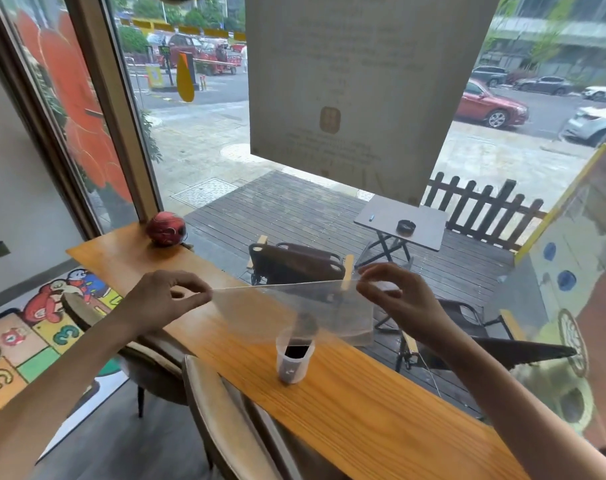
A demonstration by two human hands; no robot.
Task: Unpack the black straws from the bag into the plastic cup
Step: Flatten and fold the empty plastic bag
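A clear plastic bag (294,306) hangs stretched between my two hands above the wooden counter. My left hand (166,299) pinches its left corner and my right hand (395,296) pinches its right corner. The bag's lower edge dips toward a translucent plastic cup (292,370) that stands upright on the counter just below. Black straws (296,350) show as a dark mass inside the cup's mouth. A blurred dark smudge sits in the bag just above the cup; I cannot tell whether it is a straw.
The wooden counter (381,410) runs along a window from far left to near right. A red ball (165,228) rests at its far left end. Padded chairs (222,420) stand at the counter's near side. Outside are a deck, chairs and a small table.
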